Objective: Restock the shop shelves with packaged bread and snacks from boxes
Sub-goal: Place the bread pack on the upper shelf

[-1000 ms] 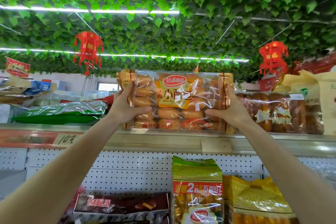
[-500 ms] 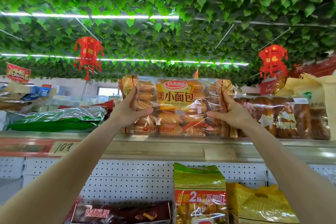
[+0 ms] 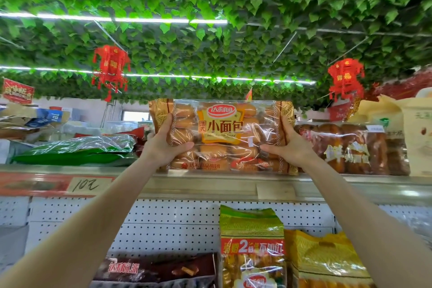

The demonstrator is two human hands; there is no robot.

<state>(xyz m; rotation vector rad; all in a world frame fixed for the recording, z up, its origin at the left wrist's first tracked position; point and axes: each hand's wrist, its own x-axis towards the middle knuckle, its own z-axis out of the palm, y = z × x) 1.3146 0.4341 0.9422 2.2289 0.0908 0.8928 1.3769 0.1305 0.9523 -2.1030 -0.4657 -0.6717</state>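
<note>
Standing upright at the front lip of the top shelf, the clear pack of bread rolls, marked 小面包 and "Mini French Bread" under a red oval logo, is gripped at both ends. The left hand has its fingers wrapped round the left edge and its thumb pressed on the front, and the right hand is clamped likewise on the right edge. A handwritten "10元" tag is seen on the shelf lip at left, and a green-topped pack printed with a big "2" is stood below.
</note>
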